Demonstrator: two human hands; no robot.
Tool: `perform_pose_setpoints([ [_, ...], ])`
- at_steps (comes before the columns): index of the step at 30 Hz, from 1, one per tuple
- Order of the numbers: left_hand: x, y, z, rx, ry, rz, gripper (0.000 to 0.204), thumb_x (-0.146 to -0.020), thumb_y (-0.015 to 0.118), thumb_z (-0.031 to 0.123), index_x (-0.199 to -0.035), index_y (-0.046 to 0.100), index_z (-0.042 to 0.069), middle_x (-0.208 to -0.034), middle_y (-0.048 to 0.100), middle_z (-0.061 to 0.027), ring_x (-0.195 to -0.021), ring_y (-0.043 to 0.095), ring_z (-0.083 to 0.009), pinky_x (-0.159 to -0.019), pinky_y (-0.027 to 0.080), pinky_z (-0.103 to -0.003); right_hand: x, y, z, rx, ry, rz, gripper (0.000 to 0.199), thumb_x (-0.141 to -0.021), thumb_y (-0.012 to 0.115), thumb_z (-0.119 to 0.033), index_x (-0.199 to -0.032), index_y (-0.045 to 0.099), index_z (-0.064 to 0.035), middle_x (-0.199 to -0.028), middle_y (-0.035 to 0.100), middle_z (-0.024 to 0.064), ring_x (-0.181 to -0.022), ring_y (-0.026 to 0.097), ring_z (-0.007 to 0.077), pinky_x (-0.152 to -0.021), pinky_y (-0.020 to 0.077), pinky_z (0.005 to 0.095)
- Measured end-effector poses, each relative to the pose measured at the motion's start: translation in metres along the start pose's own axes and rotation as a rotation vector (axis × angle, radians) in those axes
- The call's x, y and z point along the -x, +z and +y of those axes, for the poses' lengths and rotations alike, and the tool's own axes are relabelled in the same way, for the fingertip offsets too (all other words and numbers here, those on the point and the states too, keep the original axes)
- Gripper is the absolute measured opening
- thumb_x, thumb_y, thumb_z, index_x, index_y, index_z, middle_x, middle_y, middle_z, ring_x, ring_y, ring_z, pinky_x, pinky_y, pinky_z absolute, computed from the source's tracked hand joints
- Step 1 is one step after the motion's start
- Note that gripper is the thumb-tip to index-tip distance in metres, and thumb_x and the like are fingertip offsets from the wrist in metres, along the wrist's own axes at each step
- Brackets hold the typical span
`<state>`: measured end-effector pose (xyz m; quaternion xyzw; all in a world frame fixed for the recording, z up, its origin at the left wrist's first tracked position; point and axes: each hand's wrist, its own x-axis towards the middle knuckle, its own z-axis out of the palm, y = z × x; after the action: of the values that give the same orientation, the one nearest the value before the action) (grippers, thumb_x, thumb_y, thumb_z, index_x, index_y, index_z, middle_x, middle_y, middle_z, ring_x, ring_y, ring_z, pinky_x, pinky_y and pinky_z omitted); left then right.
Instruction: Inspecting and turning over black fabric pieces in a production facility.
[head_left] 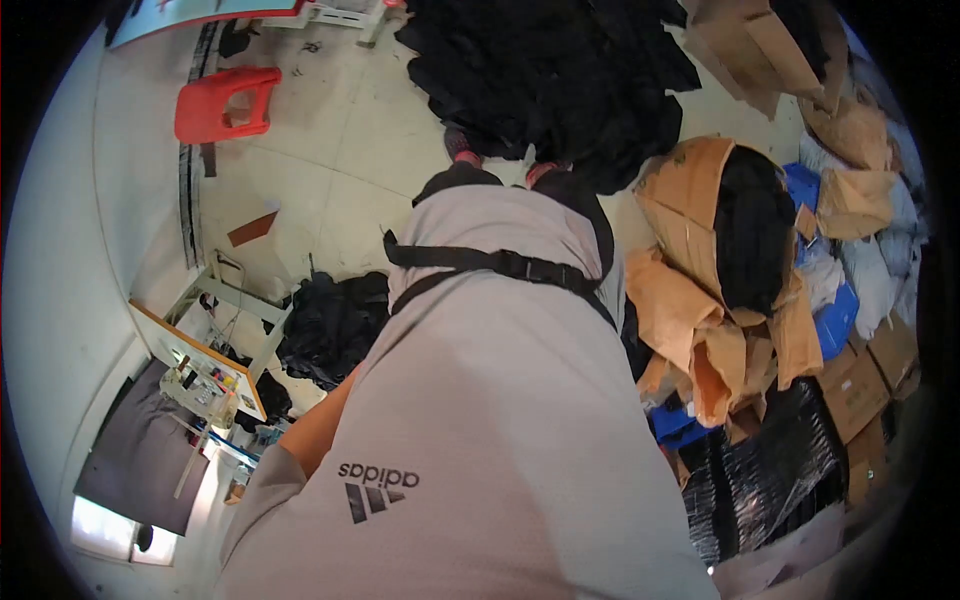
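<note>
Neither of my hands shows in the head view. My own torso in a light grey sweatshirt (480,400) fills the middle, with a black chest strap and buckle (500,263) across it. Beyond it my dark trousers and red-trimmed shoes (462,148) stand on the pale tiled floor (340,150). A heap of black fabric (560,70) lies just ahead of my feet.
A red plastic stool (225,103) stands at the far left. A sewing table (205,375) with small items and a black cloth pile (330,325) sit to my left. Cardboard boxes (700,290) holding black cloth, blue crates (835,320) and plastic-wrapped bundles (770,470) crowd the right.
</note>
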<state>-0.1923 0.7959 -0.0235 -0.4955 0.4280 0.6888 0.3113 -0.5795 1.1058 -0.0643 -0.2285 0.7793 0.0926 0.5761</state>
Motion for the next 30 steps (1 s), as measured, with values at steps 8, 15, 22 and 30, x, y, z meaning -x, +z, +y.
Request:
perform_pose_setpoints([
  [8,-0.005,-0.005,-0.03,0.082,-0.014,-0.029,0.026,-0.093,0.059,0.011,-0.116,0.065,0.002,-0.098,0.065,-0.0091,-0.079,0.061,-0.0158,-0.068,0.05,-0.029,-0.014,0.021,-0.04,-0.296,0.033,0.088,0.009,-0.094,0.057,-0.006,-0.097,0.063,-0.001,-0.083,0.064,0.0051,-0.077,0.06,0.0179,-0.07,0.0493,0.0334],
  [15,-0.007,-0.01,-0.06,0.158,-0.003,-0.065,0.03,-0.092,0.059,0.013,-0.119,0.065,0.002,-0.1,0.065,-0.0084,-0.079,0.06,-0.0155,-0.066,0.05,-0.029,-0.03,0.028,-0.064,-0.453,-0.035,0.167,0.009,-0.093,0.056,-0.006,-0.097,0.063,-0.0014,-0.082,0.063,0.0043,-0.076,0.06,0.0181,-0.069,0.0493,0.0341],
  [22,-0.011,-0.062,-0.083,0.364,0.15,-0.033,0.033,-0.092,0.059,0.014,-0.122,0.064,0.001,-0.102,0.066,-0.0076,-0.078,0.06,-0.0153,-0.064,0.05,-0.028,-0.003,-0.073,-0.155,-0.745,-0.198,0.286,0.009,-0.096,0.057,-0.008,-0.101,0.063,-0.0039,-0.083,0.062,0.0,-0.076,0.055,0.0112,-0.07,0.0464,0.0274],
  [30,-0.049,-0.098,-0.111,1.287,0.286,1.098,0.023,-0.096,0.06,0.025,-0.102,0.065,0.004,-0.088,0.066,-0.0039,-0.074,0.063,-0.0118,-0.066,0.052,-0.026,-0.059,-0.147,-0.315,-0.181,-0.711,0.138,0.016,-0.099,0.061,-0.017,-0.108,0.065,-0.0035,-0.09,0.063,0.0,-0.082,0.055,0.0069,-0.075,0.0447,0.0224],
])
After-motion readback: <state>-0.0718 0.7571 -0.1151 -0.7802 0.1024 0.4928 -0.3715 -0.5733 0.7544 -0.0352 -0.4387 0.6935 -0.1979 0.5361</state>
